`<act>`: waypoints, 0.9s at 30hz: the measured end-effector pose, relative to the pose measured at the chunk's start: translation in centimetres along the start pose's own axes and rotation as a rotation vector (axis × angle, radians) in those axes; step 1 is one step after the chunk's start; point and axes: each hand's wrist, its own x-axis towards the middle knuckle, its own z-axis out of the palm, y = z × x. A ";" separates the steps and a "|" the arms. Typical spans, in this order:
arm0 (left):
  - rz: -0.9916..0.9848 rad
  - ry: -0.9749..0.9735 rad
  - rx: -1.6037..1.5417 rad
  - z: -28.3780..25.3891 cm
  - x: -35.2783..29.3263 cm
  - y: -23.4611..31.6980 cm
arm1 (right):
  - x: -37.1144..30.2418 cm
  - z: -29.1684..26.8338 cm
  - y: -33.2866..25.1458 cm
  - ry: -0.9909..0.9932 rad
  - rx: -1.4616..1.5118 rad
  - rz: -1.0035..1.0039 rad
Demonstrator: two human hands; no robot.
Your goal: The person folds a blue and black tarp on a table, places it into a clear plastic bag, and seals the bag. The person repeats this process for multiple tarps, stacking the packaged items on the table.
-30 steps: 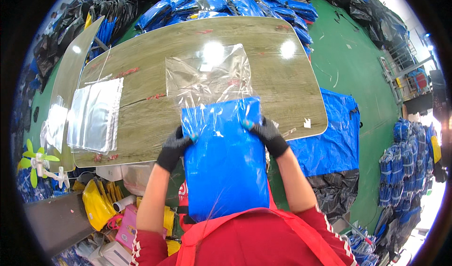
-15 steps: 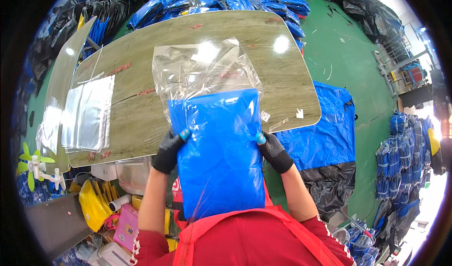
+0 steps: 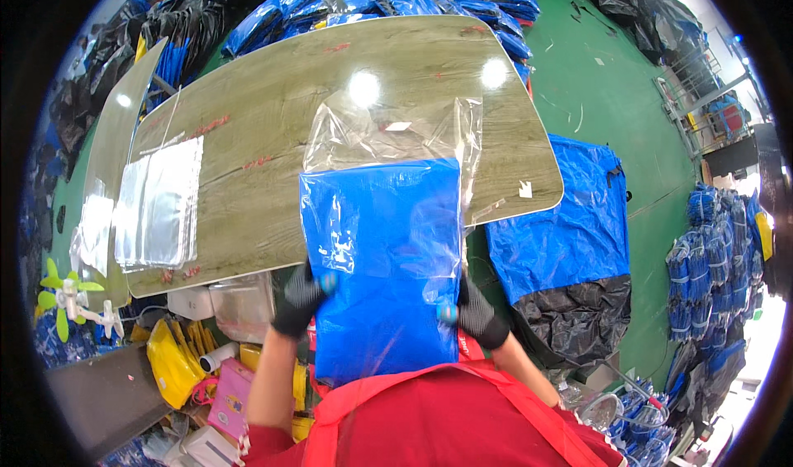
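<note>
A folded blue sheet [image 3: 384,219] lies partly inside a clear plastic bag [image 3: 372,140], whose unfilled far end rests on the table. The near part of the blue bundle hangs past the table edge, close against my body. My left hand [image 3: 302,302], in a dark dotted glove with a blue thumb tip, grips the bundle's left side, thumb on top. Opposite it, my right hand [image 3: 477,312], gloved alike, pinches the right side of the bag and sheet. The fingers of both hands are mostly hidden underneath.
On the left of the wood-patterned table [image 3: 248,219] lies a stack of clear bags [image 3: 161,207]. A small green-bladed fan [image 3: 66,297] stands at the left. Blue packages [image 3: 405,0] are piled beyond the table. A blue and black sheet [image 3: 570,219] lies on the green floor at right.
Both hands have moved nearer to my body along the bundle's sides. The bag's far end has come nearer and shifted right, looking flatter than before.
</note>
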 end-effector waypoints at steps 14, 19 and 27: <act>-0.001 -0.015 -0.250 -3.5 3.0 0.3 | 0.4 -3.5 1.5 0.073 -0.018 0.092; -0.056 0.026 -0.065 2.9 3.3 1.7 | 2.3 -6.2 -1.3 0.140 -0.548 0.144; 0.122 0.086 0.079 -1.4 0.0 -3.7 | 4.3 -2.4 -2.3 0.143 -0.304 -0.015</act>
